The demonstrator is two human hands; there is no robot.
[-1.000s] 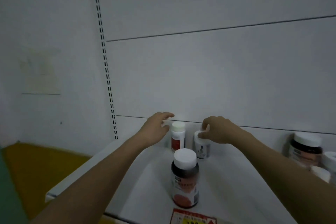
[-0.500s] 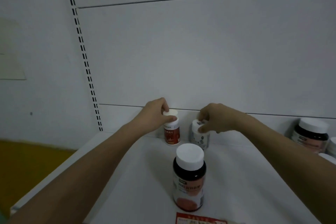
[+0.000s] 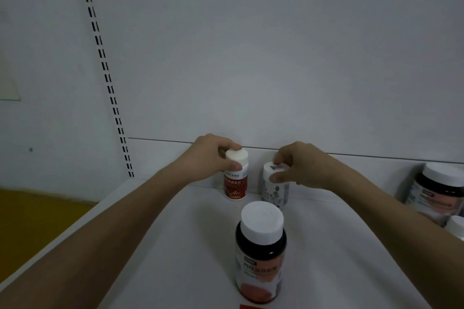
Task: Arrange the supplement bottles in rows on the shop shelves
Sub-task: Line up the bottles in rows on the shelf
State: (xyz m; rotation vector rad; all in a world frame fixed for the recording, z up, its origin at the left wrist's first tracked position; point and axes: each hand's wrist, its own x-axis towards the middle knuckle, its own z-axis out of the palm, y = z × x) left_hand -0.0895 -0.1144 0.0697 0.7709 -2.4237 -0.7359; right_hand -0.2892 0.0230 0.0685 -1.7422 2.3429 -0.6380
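Bottles were stood at the back of the white shelf (image 3: 155,246): the red bottle (image 3: 235,184) was gripped at its cap by the left hand (image 3: 211,158), the pale bottle (image 3: 275,188) just beside it was pinched at its cap by the right hand (image 3: 298,165), and a dark bottle (image 3: 259,253) was set nearer the front.

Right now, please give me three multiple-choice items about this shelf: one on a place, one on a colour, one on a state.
1. Where does the dark bottle stand?
A. nearer the shelf's front than the two held bottles
B. against the back panel
C. on the floor

2. What colour is the label on the small bottle in the left hand?
A. green
B. red
C. yellow

3. What is the right hand doing?
A. hanging idle
B. lying flat
C. gripping the cap of the pale patterned bottle

Answers: 1 A, it stands nearest the camera; 2 B, red shows below the fingers; 3 C, fingers curl round the cap.
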